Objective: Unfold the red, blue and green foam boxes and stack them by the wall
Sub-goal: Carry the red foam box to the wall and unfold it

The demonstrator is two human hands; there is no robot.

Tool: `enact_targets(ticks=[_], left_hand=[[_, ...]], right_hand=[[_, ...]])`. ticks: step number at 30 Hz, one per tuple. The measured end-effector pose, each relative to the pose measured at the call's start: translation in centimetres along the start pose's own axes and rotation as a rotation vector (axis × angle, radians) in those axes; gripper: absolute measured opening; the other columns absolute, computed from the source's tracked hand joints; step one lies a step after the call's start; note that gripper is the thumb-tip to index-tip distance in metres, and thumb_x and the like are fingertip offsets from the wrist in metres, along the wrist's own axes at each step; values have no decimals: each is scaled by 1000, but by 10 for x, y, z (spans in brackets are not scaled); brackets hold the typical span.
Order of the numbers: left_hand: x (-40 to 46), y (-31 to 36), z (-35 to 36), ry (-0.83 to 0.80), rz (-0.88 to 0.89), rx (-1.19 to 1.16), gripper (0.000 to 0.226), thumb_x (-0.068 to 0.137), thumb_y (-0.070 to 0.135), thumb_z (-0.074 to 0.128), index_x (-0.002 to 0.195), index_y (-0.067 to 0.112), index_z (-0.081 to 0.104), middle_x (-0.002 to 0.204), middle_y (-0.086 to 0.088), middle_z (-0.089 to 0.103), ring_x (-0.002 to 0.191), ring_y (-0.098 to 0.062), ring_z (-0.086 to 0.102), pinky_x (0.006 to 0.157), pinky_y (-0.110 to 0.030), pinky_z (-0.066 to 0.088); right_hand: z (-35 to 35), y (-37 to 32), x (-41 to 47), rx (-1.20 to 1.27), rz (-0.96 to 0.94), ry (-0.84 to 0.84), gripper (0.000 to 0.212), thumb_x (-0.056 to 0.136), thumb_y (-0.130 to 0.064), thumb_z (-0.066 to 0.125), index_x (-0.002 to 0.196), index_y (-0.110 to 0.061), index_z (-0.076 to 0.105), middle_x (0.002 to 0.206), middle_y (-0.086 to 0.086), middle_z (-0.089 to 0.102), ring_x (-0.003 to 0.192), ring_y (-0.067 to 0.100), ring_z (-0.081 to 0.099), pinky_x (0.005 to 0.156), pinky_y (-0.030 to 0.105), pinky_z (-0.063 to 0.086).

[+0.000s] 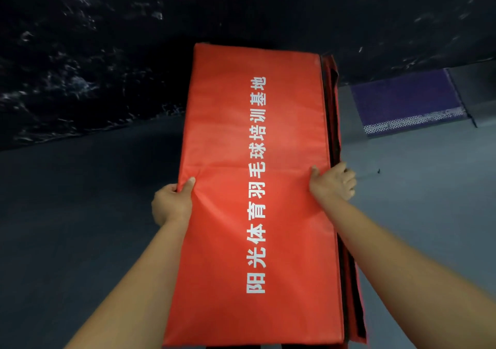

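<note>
Left hand point(171, 203) at eight o'clock, thumb pinching the red foam box point(252, 187) by its left edge, other fingers hidden behind; folded red foam box held dead centre over grey floor point(80, 214), white lettering along it; right hand point(332, 182) at three o'clock, fingers curled round the right edge; purple mat point(408, 101) at two o'clock beside the dark wall point(107, 53)

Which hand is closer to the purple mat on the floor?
Right. The right hand grips the red box edge on the purple mat side; the left hand holds the opposite edge.
</note>
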State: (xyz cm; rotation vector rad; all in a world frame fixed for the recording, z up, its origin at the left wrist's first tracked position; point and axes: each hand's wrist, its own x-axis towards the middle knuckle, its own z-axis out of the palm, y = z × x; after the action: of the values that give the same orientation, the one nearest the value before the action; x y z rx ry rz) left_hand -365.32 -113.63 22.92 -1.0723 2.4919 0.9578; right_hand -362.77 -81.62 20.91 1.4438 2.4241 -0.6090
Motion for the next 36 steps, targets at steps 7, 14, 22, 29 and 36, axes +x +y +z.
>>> enact_targets(ticks=[7, 14, 22, 29, 36], left_hand=[[-58, 32, 21, -9, 71, 71, 49, 83, 64, 68, 68, 17, 66, 70, -3, 68, 72, -29, 67, 63, -33, 49], [-127, 75, 53, -100, 197, 159, 51, 75, 65, 75, 74, 14, 70, 77, -3, 71, 79, -30, 69, 66, -31, 50], [-188, 88, 89, -198, 311, 194, 53, 79, 56, 75, 119, 21, 74, 121, -5, 74, 115, -28, 67, 95, -35, 53], [-216, 68, 88, -378, 357, 21, 50, 84, 30, 79, 132, 19, 68, 129, -4, 69, 120, -17, 64, 109, -30, 46], [-245, 26, 103, -449, 324, -54, 40, 87, 36, 77, 123, 19, 72, 106, -3, 72, 105, -21, 69, 98, -34, 52]], right_hand=[[-22, 37, -45, -137, -430, -120, 87, 89, -56, 61, 159, -24, 20, 165, 20, 6, 153, 37, 7, 123, 49, 11], [-33, 58, -86, -52, -587, -315, 81, 76, -73, 64, 142, -29, 45, 146, 11, 34, 136, 32, 35, 111, 42, 37], [-64, 99, -84, -174, -515, -292, 120, 62, -91, 57, 155, -23, 24, 143, 13, 32, 134, 33, 33, 107, 46, 40], [-71, 119, -110, -184, -517, -405, 121, 69, -73, 70, 158, -21, 7, 165, 23, 3, 153, 41, 7, 121, 51, 24], [-78, 137, -109, -195, -493, -286, 103, 78, -64, 62, 159, -23, 13, 148, 14, 28, 137, 33, 30, 107, 47, 40]])
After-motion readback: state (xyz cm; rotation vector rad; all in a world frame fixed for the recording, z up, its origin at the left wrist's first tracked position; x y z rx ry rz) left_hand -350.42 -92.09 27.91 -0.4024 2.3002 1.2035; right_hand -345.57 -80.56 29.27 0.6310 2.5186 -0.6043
